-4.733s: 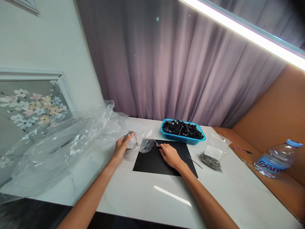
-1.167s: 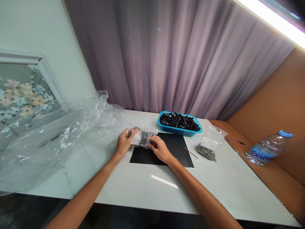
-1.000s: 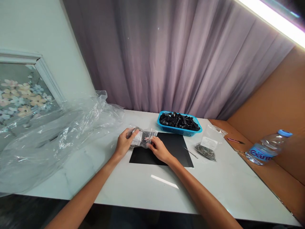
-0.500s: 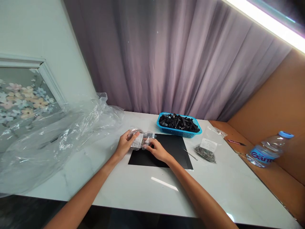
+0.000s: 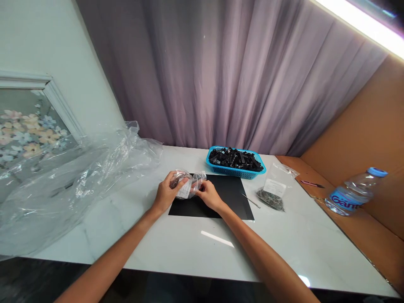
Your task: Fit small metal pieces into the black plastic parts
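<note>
A small clear plastic bag (image 5: pixel 187 184) with dark small parts and a white label sits between both my hands, over the far left corner of a black mat (image 5: pixel 221 198). My left hand (image 5: pixel 166 195) grips its left end, thumb on top. My right hand (image 5: pixel 208 195) pinches the bag's right end. Behind the mat stands a blue basket (image 5: pixel 235 169) heaped with black parts. A thin metal tool (image 5: pixel 251 200) lies right of the mat.
A second small bag of dark parts (image 5: pixel 272 191) lies on the white table (image 5: pixel 176 248) to the right. A large crumpled clear plastic sheet (image 5: pixel 69 181) covers the left side. A water bottle (image 5: pixel 353 192) lies on the brown ledge at right, near a pink-handled tool (image 5: pixel 311 184).
My right hand left the mat and took hold of the bag's right end. Both hands have drawn the bag slightly nearer over the mat's corner.
</note>
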Motion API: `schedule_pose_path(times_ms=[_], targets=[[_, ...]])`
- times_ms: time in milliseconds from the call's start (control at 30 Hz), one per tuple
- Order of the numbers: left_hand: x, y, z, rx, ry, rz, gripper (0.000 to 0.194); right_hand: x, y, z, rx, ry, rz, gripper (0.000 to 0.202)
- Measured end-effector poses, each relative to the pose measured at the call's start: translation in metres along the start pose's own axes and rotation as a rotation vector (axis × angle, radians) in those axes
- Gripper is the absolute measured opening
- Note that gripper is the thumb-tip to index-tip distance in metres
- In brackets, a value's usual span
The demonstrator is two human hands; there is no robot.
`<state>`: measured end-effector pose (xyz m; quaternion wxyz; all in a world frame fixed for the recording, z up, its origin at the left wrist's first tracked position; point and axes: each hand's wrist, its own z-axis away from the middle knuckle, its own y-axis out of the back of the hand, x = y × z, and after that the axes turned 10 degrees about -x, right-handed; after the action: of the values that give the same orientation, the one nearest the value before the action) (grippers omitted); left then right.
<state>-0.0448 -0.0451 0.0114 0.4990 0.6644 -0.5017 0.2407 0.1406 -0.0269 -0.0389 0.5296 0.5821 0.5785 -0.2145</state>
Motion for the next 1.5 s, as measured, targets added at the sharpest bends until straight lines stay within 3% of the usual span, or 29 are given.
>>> schedule_pose_path(times_ms=[200, 533, 1100, 1500], targets=[[-0.002, 0.002, -0.001, 0.06, -0.031, -0.037, 0.041, -0.011, 0.001, 0.006, 0.031, -0.03, 0.05, 0.03], [-0.005, 0.0, 0.0, -0.029, -0.013, 0.024, 0.045, -0.021, 0.008, 0.011, -0.077, -0.114, 0.128, 0.028], [-0.013, 0.002, -0.01, 0.022, 0.016, 0.044, 0.044, -0.009, 0.005, 0.015, -0.048, -0.099, 0.11, 0.025], [-0.018, 0.007, -0.013, -0.039, 0.092, 0.198, 0.065, 0.006, 0.002, 0.01, -0.005, -0.033, 0.086, 0.025]])
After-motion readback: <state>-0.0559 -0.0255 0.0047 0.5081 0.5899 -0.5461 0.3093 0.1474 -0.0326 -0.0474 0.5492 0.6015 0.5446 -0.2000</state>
